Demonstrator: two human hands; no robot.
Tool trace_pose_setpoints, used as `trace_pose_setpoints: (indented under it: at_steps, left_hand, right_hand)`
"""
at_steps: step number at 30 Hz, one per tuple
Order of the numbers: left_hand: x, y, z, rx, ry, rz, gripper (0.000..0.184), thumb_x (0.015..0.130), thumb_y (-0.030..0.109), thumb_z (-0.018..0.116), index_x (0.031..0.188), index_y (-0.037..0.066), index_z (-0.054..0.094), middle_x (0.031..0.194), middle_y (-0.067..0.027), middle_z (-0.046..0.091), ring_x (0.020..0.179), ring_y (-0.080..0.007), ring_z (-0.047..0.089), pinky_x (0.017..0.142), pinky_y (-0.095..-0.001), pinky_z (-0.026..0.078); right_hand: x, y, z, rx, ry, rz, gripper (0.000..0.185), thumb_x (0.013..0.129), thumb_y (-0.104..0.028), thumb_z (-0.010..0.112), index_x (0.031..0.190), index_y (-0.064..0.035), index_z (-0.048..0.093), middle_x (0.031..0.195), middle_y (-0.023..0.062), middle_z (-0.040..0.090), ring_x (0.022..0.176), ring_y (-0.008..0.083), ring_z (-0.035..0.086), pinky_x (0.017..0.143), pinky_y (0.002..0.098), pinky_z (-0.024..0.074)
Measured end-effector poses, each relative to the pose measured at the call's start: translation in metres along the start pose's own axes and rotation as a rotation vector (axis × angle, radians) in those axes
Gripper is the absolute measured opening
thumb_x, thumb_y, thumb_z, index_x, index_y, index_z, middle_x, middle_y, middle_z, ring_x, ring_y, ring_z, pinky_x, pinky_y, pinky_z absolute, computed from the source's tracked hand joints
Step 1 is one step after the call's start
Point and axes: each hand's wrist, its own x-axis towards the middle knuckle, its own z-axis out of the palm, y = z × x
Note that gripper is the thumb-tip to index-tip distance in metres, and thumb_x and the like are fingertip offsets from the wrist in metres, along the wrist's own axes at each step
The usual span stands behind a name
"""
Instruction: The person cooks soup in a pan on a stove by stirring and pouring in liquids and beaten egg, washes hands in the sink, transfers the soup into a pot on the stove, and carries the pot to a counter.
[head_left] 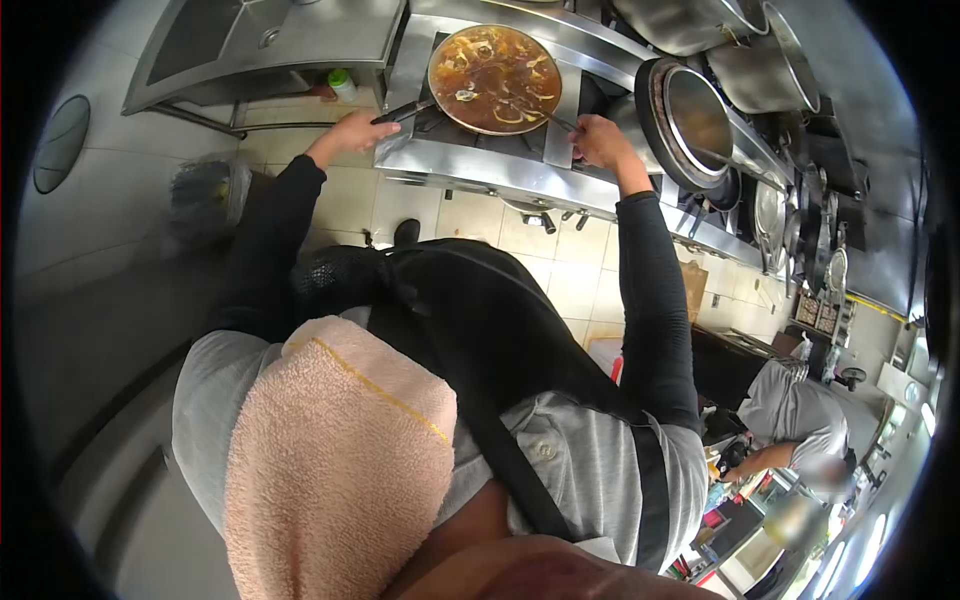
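Observation:
A wide round pan (432,84) sits on the stove at the top centre, filled with reddish-brown sauce (490,75) streaked with pale yellow-white pieces. On its left side, my left hand (350,137) is closed around the pan's dark handle (405,110). To the right of the pan, my right hand (600,142) grips a thin utensil (558,121) whose far end reaches into the sauce. What shape that end has is hidden in the sauce.
A steel counter (310,40) with a sink stands at the upper left. Large pots (765,75) and stacked pans (700,125) crowd the stove's right side. A green-capped bottle (342,85) is under the counter. A co-worker (800,415) bends at the lower right.

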Motion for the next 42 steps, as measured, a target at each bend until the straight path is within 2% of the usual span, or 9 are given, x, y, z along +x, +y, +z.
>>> trace_pose_setpoints:
  at_steps: [4,11,15,18,21,23,30,33,42]
  left_hand:
    - [-0.009,-0.008,0.028,0.137,0.244,0.142,0.07,0.08,0.066,0.066,0.079,-0.004,0.065,0.066,-0.0173,0.063,0.065,-0.0297,0.064,0.064,-0.041,0.049]
    - [-0.021,0.006,0.028,0.168,0.223,0.067,0.07,0.082,0.071,0.058,0.089,0.002,0.071,0.074,-0.0173,0.067,0.076,-0.0334,0.067,0.072,-0.0424,0.05]
    - [-0.035,0.01,0.021,-0.115,0.169,0.001,0.064,0.086,0.064,0.06,0.099,0.002,0.069,0.083,-0.0149,0.069,0.081,-0.0261,0.068,0.074,-0.038,0.051]
    - [-0.022,-0.049,0.059,-0.349,0.599,0.301,0.047,0.092,0.048,0.063,0.108,0.004,0.066,0.095,-0.0105,0.07,0.089,-0.0185,0.066,0.077,-0.0335,0.05]
    - [-0.062,-0.054,0.073,-0.653,0.842,0.238,0.031,0.095,0.032,0.065,0.111,0.004,0.064,0.101,-0.0062,0.068,0.091,-0.0138,0.062,0.079,-0.0301,0.049]
    - [-0.078,-0.081,0.093,-0.702,0.869,0.146,0.028,0.099,0.03,0.059,0.105,0.003,0.063,0.083,0.0027,0.059,0.075,-0.0094,0.053,0.068,-0.026,0.044]
    - [-0.157,-0.146,0.182,-0.551,0.781,-0.097,0.025,0.1,0.027,0.056,0.095,0.003,0.065,0.075,0.0008,0.057,0.069,-0.0098,0.052,0.064,-0.0269,0.043]
    - [-0.176,-0.176,0.207,-0.604,0.774,-0.207,0.025,0.099,0.027,0.056,0.097,0.005,0.067,0.075,0.0001,0.059,0.068,-0.01,0.054,0.062,-0.0273,0.044]
    - [-0.192,-0.227,0.227,-0.551,0.777,-0.41,0.025,0.091,0.024,0.062,0.098,0.002,0.072,0.078,-0.0057,0.069,0.069,-0.0151,0.062,0.065,-0.0304,0.048]
  right_hand:
    - [-0.038,-0.043,-0.049,-0.397,0.059,0.024,0.051,0.092,-0.04,0.061,0.123,-0.0005,0.054,0.104,0.0257,0.067,0.1,0.0416,0.065,0.083,0.0473,0.0511]
    - [-0.052,-0.057,-0.076,-0.518,0.192,0.106,0.056,0.088,-0.055,0.061,0.104,-0.0012,0.066,0.098,0.0223,0.07,0.093,0.0394,0.068,0.079,0.0459,0.0539]
    - [-0.029,-0.026,-0.067,-0.581,0.254,-0.002,0.042,0.092,-0.047,0.058,0.104,-0.007,0.065,0.095,0.0213,0.07,0.093,0.0385,0.068,0.079,0.0488,0.0538]
    - [-0.044,-0.046,-0.087,-0.589,0.279,0.035,0.031,0.096,-0.039,0.053,0.109,-0.0131,0.065,0.097,0.0207,0.07,0.094,0.0386,0.068,0.08,0.05,0.0534]
    - [-0.028,-0.035,-0.097,-0.535,0.284,-0.004,0.027,0.097,-0.035,0.05,0.11,-0.0167,0.065,0.101,0.0185,0.07,0.095,0.0386,0.068,0.08,0.0509,0.053]
    - [-0.008,-0.031,-0.103,-0.499,0.295,-0.003,0.029,0.097,-0.036,0.048,0.114,-0.0183,0.066,0.107,0.0186,0.069,0.102,0.0375,0.066,0.085,0.0496,0.0518]
    - [0.069,-0.062,-0.121,-0.505,0.293,0.024,0.035,0.091,-0.024,0.048,0.115,-0.0086,0.068,0.121,0.0191,0.065,0.115,0.038,0.061,0.096,0.0466,0.0487]
    - [0.101,-0.08,-0.111,-0.595,0.3,-0.031,0.035,0.094,-0.032,0.049,0.114,-0.0103,0.068,0.117,0.0183,0.066,0.109,0.0393,0.062,0.092,0.0484,0.0504]
    - [0.024,-0.154,-0.067,-0.9,0.319,-0.45,0.024,0.087,-0.017,0.054,0.104,-0.0115,0.071,0.097,0.0172,0.07,0.092,0.0341,0.07,0.076,0.0439,0.0564]
